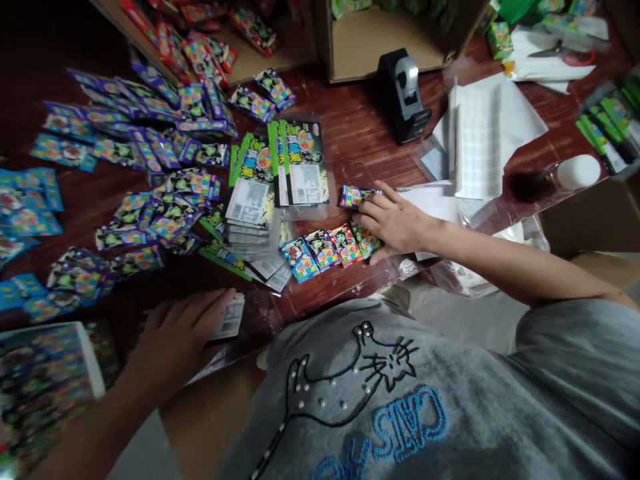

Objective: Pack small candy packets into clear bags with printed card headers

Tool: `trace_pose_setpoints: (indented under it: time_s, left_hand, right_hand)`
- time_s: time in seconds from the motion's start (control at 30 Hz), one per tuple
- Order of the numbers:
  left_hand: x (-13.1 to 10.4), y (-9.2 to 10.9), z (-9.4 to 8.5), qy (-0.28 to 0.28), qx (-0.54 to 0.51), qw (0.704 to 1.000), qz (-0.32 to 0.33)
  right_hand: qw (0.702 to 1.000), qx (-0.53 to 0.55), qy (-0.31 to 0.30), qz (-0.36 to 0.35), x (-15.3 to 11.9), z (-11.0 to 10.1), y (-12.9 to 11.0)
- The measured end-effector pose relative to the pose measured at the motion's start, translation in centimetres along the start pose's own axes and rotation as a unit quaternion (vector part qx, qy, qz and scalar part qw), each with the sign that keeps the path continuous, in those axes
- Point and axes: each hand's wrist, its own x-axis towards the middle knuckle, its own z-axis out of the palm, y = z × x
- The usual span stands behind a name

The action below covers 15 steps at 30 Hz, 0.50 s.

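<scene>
At the far left we saw a white-rimmed plastic container [89, 357] filled with small packets, then shiny blue printed packets [33, 203] and a broad heap of glossy purple printed packets [155, 143], all loose on the dark reddish wooden tabletop [350, 93]. Our left hand [185, 323] lay on a dark card with a white barcode label [233, 319] near the tabletop's edge; we could not tell whether it gripped the card or merely rested there. Behind, a brown cardboard box held red printed packets [253, 32], not laid out. Next came overlapping black-and-green cards in clear plastic [305, 140], already bearing white labels. Just right of those, four small packets made a slanting row: blue [300, 260], dark purple [321, 249], red [344, 245] and green [363, 238]. We judged that this one row was set out, while the heaps lay unsorted. Our right hand [393, 220] was spread over the row's right end, its fingers partly covering another small purple packet [353, 196] beyond the row; its hold we could not tell. Farther right stood a black tape dispenser [403, 100] and a pale sheet of stickers [479, 140].
</scene>
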Motion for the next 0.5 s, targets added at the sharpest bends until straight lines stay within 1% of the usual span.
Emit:
trace_pose_setpoints:
  time_s: [0.07,0.13,0.2,0.23,0.3,0.43,0.5]
  left_hand:
    - [0.4,2.5,0.6,0.031,-0.005,0.997,-0.068]
    - [1.1,5.1,1.3,0.071,-0.014,0.987,-0.141]
    - [1.8,6.9,2.1,0.080,-0.032,0.980,-0.179]
    - [2.0,7.5,2.5,0.076,-0.040,0.980,-0.180]
    - [1.8,7.8,3.0,0.072,-0.045,0.984,-0.157]
    - [0.1,6.1,3.2,0.060,-0.062,0.993,-0.075]
    - [-0.5,5.5,3.1,0.057,-0.066,0.993,-0.076]
  right_hand:
    - [0.999,0.025,0.042,0.016,0.4,0.9,-1.8]
    - [0.997,0.047,0.061,0.006,1.4,2.2,-3.5]
    - [0.997,0.049,0.055,-0.023,2.9,3.6,-4.8]
    - [0.997,0.044,0.048,-0.039,3.6,4.3,-5.3]
    - [0.997,0.034,0.035,-0.054,4.9,5.1,-5.8]
    - [0.997,0.038,0.029,-0.058,6.3,5.3,-6.3]
    - [0.997,0.039,0.017,-0.069,6.8,5.2,-6.7]
